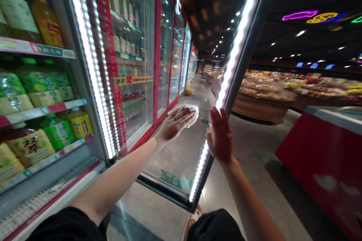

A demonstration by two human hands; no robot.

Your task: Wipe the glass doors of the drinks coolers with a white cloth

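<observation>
Presses a thin white cloth onto the glass of an open fridge door with the left hand, opened out flat on top of the cloth, a bit left of the bright light strip. Touches the edge of the door by that strip with the right hand, with fingers straight up and close together. Cannot tell a tight hold from a light touch there. Stands near shelves of drink bottles, with a big red chest off to the right.
</observation>
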